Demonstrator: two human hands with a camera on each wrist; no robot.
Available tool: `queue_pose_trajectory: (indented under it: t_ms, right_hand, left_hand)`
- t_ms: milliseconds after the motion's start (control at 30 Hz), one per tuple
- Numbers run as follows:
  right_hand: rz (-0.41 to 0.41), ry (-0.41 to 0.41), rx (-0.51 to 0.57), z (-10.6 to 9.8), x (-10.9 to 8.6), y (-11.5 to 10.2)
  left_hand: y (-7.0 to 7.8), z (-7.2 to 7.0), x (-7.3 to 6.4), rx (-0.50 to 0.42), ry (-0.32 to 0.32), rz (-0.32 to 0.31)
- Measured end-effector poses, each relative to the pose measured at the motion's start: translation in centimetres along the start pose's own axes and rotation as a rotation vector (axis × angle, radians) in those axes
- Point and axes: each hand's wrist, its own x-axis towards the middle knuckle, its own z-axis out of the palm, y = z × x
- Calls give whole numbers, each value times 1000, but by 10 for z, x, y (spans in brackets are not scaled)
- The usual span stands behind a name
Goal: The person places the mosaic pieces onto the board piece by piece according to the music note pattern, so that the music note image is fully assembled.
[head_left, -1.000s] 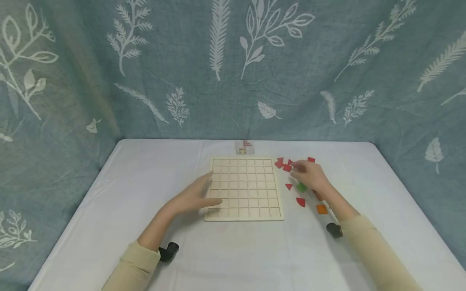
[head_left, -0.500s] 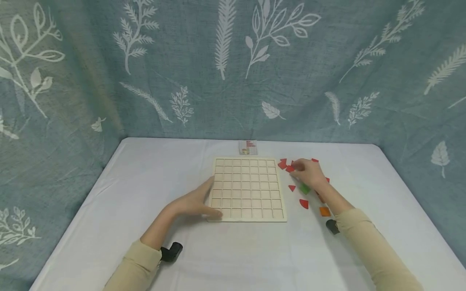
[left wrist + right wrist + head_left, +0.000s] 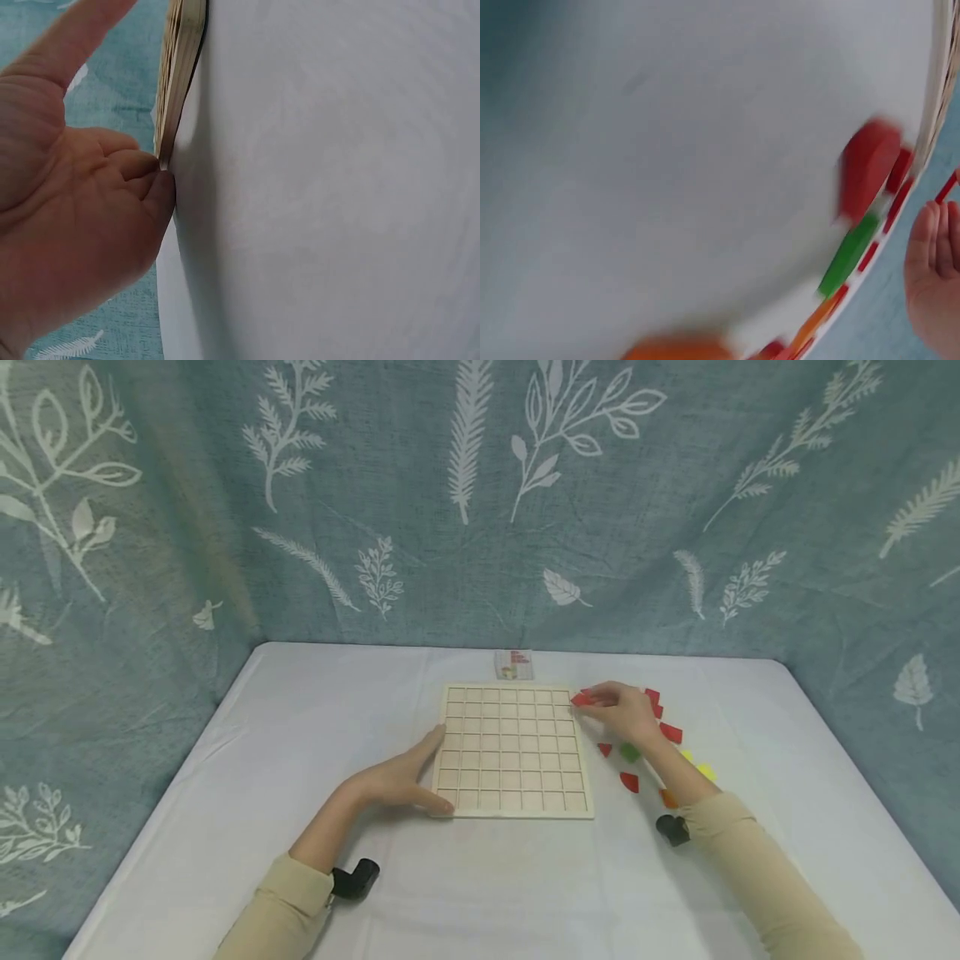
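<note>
One white-clothed table [image 3: 480, 893] is filling the lower part of the head view, its cloth showing faint creases. A teal curtain [image 3: 420, 468] printed with white leaves and sprigs is hanging beyond the far edge and along both sides. A pale gridded board [image 3: 513, 752] is lying flat toward the table's far edge, about midway between its left and right edges. Just beyond it, a small printed card [image 3: 514, 665] is lying near the table's far edge.

The left hand [image 3: 397, 781] is touching the board's left edge, fingers lying close together, thumb spreading well away toward the near left corner. The right hand [image 3: 628, 714] is pinching a red piece [image 3: 582, 700] between thumb and fingertips, beside the board's far right corner.

Right of the board, a green piece [image 3: 630, 752], an orange piece [image 3: 668, 799], yellow pieces [image 3: 706, 772] and other red pieces [image 3: 671, 732] are lying scattered. Tan sleeves [image 3: 757, 868] are covering both forearms.
</note>
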Motion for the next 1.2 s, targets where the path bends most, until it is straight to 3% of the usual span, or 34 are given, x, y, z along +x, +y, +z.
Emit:
queue_pose_trajectory:
  t_ms: [200,400,700,1200]
  right_hand:
    - [-60,-49,52,22,6,-21]
    - [-202,-101,0,43,20,-35]
    - [-316,-157,-70,55,37,-50]
    - [-373,-175,-88,67,46,-57]
  left_hand:
    - [0,-1,-2,10,-6,20]
    - [-1,0,-4,42,-7,33]
    - [3,1,-4,60,-4,43]
    - [2,-1,-5,48,-12,30]
